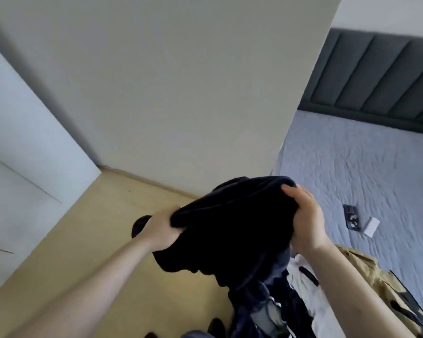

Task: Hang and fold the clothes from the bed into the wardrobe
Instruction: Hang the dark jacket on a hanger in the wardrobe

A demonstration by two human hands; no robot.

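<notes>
A dark navy garment [232, 223] hangs in the air in front of me, above the floor beside the bed. My left hand [160, 228] grips its left upper edge. My right hand [305, 215] grips its right upper edge, fingers curled over the cloth. Below it a pile of clothes lies on the bed's near corner: a dark blue piece [261, 303], a white piece [303, 284] and a khaki patterned piece [376, 281]. The white wardrobe [15, 167] stands at the left with its doors closed.
The bed [364, 172] has a blue-grey quilted cover and a dark grey padded headboard [376, 76]. A phone [352, 217] and a small white box [371, 226] lie on the cover. A grey-white wall panel [181, 93] stands straight ahead. The floor [95, 240] is light wood.
</notes>
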